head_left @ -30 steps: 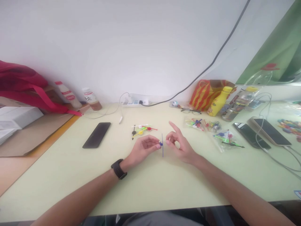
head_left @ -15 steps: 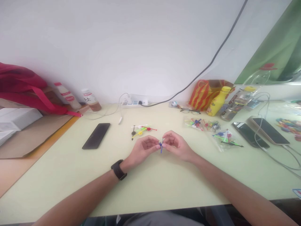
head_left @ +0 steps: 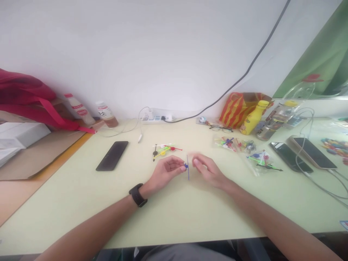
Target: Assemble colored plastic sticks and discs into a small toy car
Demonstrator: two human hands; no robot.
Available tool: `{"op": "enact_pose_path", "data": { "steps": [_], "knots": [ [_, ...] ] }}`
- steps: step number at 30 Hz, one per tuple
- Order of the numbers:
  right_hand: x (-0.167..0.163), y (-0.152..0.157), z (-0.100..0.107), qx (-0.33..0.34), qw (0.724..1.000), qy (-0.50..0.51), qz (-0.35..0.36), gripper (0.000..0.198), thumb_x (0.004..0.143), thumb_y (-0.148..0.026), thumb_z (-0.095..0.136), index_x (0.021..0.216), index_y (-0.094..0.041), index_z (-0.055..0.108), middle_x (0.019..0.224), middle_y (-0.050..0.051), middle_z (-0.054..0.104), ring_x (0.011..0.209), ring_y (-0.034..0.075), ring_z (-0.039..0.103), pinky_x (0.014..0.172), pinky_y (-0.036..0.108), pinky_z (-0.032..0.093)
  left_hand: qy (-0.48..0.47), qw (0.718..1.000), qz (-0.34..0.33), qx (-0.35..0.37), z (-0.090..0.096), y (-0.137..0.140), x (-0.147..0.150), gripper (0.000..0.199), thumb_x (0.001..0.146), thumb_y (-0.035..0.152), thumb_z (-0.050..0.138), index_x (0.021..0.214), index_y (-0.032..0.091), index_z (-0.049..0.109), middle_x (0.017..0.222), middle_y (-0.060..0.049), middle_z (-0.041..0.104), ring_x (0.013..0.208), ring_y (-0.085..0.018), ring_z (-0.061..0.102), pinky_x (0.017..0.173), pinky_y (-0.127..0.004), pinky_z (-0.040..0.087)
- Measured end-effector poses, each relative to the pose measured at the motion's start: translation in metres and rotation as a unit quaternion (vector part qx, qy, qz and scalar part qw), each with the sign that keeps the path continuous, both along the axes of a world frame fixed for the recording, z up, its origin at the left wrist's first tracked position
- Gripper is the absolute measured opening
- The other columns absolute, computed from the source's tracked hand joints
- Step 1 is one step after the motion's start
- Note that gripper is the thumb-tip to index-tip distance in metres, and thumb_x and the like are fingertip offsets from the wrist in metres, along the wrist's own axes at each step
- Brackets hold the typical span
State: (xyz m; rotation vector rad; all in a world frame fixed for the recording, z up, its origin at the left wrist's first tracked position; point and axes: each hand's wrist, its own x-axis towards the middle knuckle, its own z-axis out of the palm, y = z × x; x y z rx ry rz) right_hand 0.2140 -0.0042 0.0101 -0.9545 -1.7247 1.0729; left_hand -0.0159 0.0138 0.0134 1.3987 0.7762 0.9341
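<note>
A thin blue spinner arrow [head_left: 188, 173] stands roughly upright over the table, seen nearly edge-on. My left hand [head_left: 169, 170] pinches its small blue hub between thumb and fingertips, with a dark watch on the wrist. Just right of the arrow is my right hand [head_left: 208, 169], apart from it and holding nothing visible. Its fingers are loosely bent, and the index finger is smeared by motion. Beyond my left hand lies a small pile of spinner arrows [head_left: 163, 154] in white, black, green, yellow and red.
A black phone [head_left: 112, 156] lies left. Plastic bags of spinner parts [head_left: 263, 163] lie right, near two more phones [head_left: 290, 156] with cables. At the back are glasses [head_left: 220, 128], a power strip [head_left: 156, 119], a yellow bottle [head_left: 254, 117] and a striped bag [head_left: 233, 108].
My right hand has let go of the blue spinner arrow and moved slightly right. The arrow has turned edge-on to view; my left hand keeps its pinch.
</note>
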Motion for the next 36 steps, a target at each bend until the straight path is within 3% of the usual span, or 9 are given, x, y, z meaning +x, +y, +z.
{"op": "enact_pose_path", "data": {
  "steps": [2,4,10,17,22,28,31,33,36],
  "knots": [
    [0.003,0.002,0.001,-0.033,0.999,-0.013,0.03,0.065,0.108,-0.057,0.035,0.059,-0.02,0.057,0.061,0.002,0.052,0.06,0.015,0.049,0.064,0.033,0.042,0.002,1.0,0.0,0.005,-0.001,0.0,0.0,0.029,0.083,0.035,0.086,0.1,0.015,0.072,0.102,-0.009,0.076,0.096,-0.023,0.074,0.091,-0.038,0.062],
    [0.004,0.004,0.003,-0.047,0.998,-0.003,0.031,0.066,0.106,-0.06,0.039,0.054,-0.02,0.048,0.056,0.0,0.046,0.056,0.014,0.044,0.06,0.032,0.038,0.005,1.0,0.001,0.009,-0.001,0.0,0.0,0.029,0.083,0.035,0.086,0.1,0.016,0.072,0.101,-0.009,0.075,0.095,-0.022,0.074,0.091,-0.038,0.062],
    [-0.003,0.003,0.006,-0.06,0.996,0.06,0.018,0.035,0.09,-0.053,0.074,0.089,-0.022,0.057,0.082,0.0,0.061,0.071,0.015,0.056,0.068,0.03,0.048,0.01,1.0,-0.008,0.012,0.001,0.0,0.0,0.028,0.083,0.035,0.085,0.099,0.016,0.073,0.1,-0.008,0.075,0.094,-0.021,0.074,0.09,-0.036,0.061],
    [-0.005,0.001,0.002,-0.052,0.997,0.043,0.036,0.028,0.093,-0.044,0.072,0.108,-0.023,0.061,0.094,0.003,0.068,0.083,0.018,0.065,0.078,0.034,0.052,0.013,1.0,-0.014,0.012,0.001,0.0,0.0,0.026,0.085,0.034,0.084,0.101,0.016,0.072,0.103,-0.009,0.075,0.098,-0.021,0.073,0.093,-0.037,0.06],
    [-0.003,0.002,0.003,-0.062,0.996,0.064,0.015,0.037,0.095,-0.044,0.069,0.124,-0.025,0.056,0.088,0.0,0.065,0.076,0.016,0.06,0.076,0.033,0.051,0.001,1.0,-0.001,0.011,0.003,-0.001,0.001,0.026,0.084,0.034,0.085,0.099,0.016,0.072,0.101,-0.008,0.075,0.095,-0.022,0.074,0.093,-0.038,0.06],
    [-0.006,0.004,-0.003,-0.15,0.981,0.113,-0.05,0.068,0.098,-0.055,0.061,0.154,-0.031,0.031,0.089,-0.002,0.063,0.063,0.013,0.05,0.063,0.031,0.044,0.013,0.997,0.048,0.057,0.0,0.001,0.0,0.024,0.086,0.034,0.083,0.098,0.017,0.072,0.102,-0.008,0.075,0.097,-0.022,0.073,0.094,-0.038,0.06],
    [-0.005,0.005,-0.002,-0.208,0.971,0.119,-0.011,0.046,0.099,-0.064,0.053,0.109,-0.022,0.068,0.078,-0.001,0.057,0.058,0.012,0.043,0.058,0.03,0.036,0.022,0.995,0.06,0.077,-0.001,0.002,0.0,0.023,0.086,0.034,0.083,0.098,0.017,0.073,0.1,-0.008,0.076,0.095,-0.022,0.073,0.092,-0.037,0.061],
    [-0.002,0.006,0.0,-0.245,0.957,0.14,0.075,0.068,0.101,-0.068,0.043,0.058,-0.018,0.057,0.066,0.0,0.045,0.055,0.011,0.036,0.056,0.031,0.029,0.025,0.994,0.063,0.081,-0.001,0.002,0.0,0.023,0.086,0.034,0.083,0.097,0.017,0.073,0.099,-0.008,0.076,0.094,-0.022,0.074,0.091,-0.037,0.061],
    [0.002,0.007,0.006,-0.235,0.942,0.203,0.126,0.076,0.104,-0.064,0.04,0.043,-0.018,0.039,0.06,-0.001,0.036,0.053,0.011,0.03,0.056,0.032,0.025,0.022,0.995,0.061,0.074,-0.001,0.001,0.001,0.024,0.085,0.035,0.083,0.097,0.017,0.073,0.098,-0.008,0.076,0.093,-0.022,0.074,0.09,-0.037,0.062]
  ]
}}
